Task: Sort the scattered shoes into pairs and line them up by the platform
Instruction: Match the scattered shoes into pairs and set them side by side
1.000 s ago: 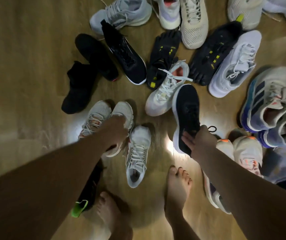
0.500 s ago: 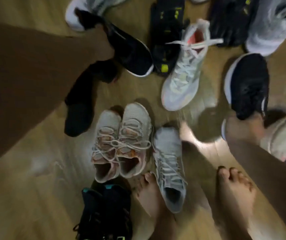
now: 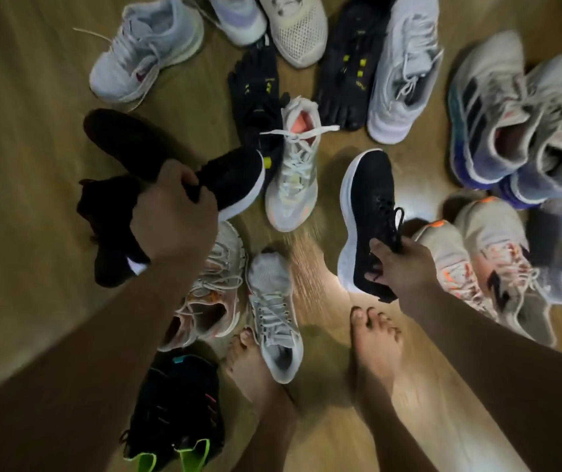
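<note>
Head view: left grip (image 3: pixel 174 212) has left the beige pair (image 3: pixel 218 277) and now clamps the collar of a black white-soled shoe (image 3: pixel 235 180). Right grip (image 3: pixel 405 267) still clamps the matching black shoe (image 3: pixel 368 206), held just above the floor (image 3: pixel 34 97), so one pair looks ready to carry. No containers in view and the platform is out of frame; other shoes lie loose on the floor.

Wood floor (image 3: pixel 24 97) w/ 2 bare feet on it: left foot (image 3: pixel 250 366), right foot (image 3: pixel 380 352).

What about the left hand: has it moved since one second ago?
Yes. The left hand left the pale laced pair it touched, moving beyond it, up the frame; it now grips a black white-soled shoe.
</note>
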A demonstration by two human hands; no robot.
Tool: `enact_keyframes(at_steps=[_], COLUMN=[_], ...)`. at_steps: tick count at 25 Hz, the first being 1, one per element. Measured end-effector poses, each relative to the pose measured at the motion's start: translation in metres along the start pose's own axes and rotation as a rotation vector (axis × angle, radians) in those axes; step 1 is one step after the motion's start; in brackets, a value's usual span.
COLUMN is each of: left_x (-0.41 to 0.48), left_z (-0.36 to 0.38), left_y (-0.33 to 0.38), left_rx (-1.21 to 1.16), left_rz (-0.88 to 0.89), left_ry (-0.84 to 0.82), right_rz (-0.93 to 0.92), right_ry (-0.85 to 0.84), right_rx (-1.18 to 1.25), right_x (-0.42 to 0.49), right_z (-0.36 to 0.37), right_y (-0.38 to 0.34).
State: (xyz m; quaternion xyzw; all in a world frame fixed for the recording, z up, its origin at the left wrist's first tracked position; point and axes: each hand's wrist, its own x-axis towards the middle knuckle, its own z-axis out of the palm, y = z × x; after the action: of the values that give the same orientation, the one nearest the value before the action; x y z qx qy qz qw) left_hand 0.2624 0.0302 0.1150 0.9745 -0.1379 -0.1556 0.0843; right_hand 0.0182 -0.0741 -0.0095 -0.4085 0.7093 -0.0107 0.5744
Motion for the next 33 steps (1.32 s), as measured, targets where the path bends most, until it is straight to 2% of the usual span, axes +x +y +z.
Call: enact_keyframes(at_steps=[3,5,8,12,13,16,18,19,20,21,22,23,25,26,28,30,32,33], left_x=[-0.046,-0.078,-0.093,-0.078,-0.07,-0.047,-0.028,-0.017,-0.005,0.011,0.028,0.046,0.079,0.089,0.1,0.105,0.112,0.115], left_z=[0.03,0.052,0.101,0.156,0.162,0.153,0.145,0.141,0.139,0.141,0.142,0.141,0.142,0.142,0.142,0.136,0.128,0.125], left_y=[-0.009,0.004,0.038,0.069,0.068,0.052,0.038,0.034,0.033,0.033,0.036,0.038,0.045,0.047,0.049,0.048,0.04,0.031], left_rx=[-0.256,-0.403,-0.469,-0.259,-0.279,-0.612,-0.558,-0.457,-0.332,-0.186,-0.041,0.075,0.189,0.237,0.343,0.367,0.373,0.343], left_rz=[0.015,0.111,0.283,0.298,0.263,-0.022,0.015,0.113,0.263,0.432,0.579,0.655,0.646,0.636,0.701,0.74,0.703,0.659], left_ry=[0.311,0.254,0.052,-0.345,-0.47,-0.912,-1.042,-1.002,-0.869,-0.691,-0.539,-0.461,-0.532,-0.58,-0.572,-0.559,-0.563,-0.572], right_rz=[-0.009,-0.023,-0.033,-0.03,-0.029,-0.066,-0.256,-0.417,-0.568,-0.657,-0.661,-0.579,-0.368,-0.33,-0.332,-0.194,-0.056,-0.081], right_ry=[0.002,-0.001,0.014,-0.008,-0.058,-0.188,-0.012,0.11,0.172,0.139,0.027,-0.107,-0.269,-0.278,-0.231,-0.252,-0.321,-0.322], right_rx=[0.008,-0.001,0.02,0.066,0.052,-0.22,-0.4,-0.453,-0.487,-0.528,-0.581,-0.639,-0.718,-0.785,-0.951,-0.896,-0.785,-0.814], right_x=[0.0,0.005,0.01,0.025,0.029,0.028,0.022,0.016,0.011,0.007,0.006,0.007,0.013,0.017,0.025,0.033,0.038,0.038], right_z=[-0.004,-0.003,-0.002,-0.005,-0.006,-0.012,-0.015,-0.016,-0.014,-0.01,-0.003,0.007,0.025,0.033,0.04,0.043,0.037,0.034], right_y=[-0.007,-0.011,-0.017,-0.013,-0.01,-0.001,0.003,0.0,-0.003,-0.007,-0.009,-0.011,-0.012,-0.012,-0.015,-0.019,-0.019,-0.02])
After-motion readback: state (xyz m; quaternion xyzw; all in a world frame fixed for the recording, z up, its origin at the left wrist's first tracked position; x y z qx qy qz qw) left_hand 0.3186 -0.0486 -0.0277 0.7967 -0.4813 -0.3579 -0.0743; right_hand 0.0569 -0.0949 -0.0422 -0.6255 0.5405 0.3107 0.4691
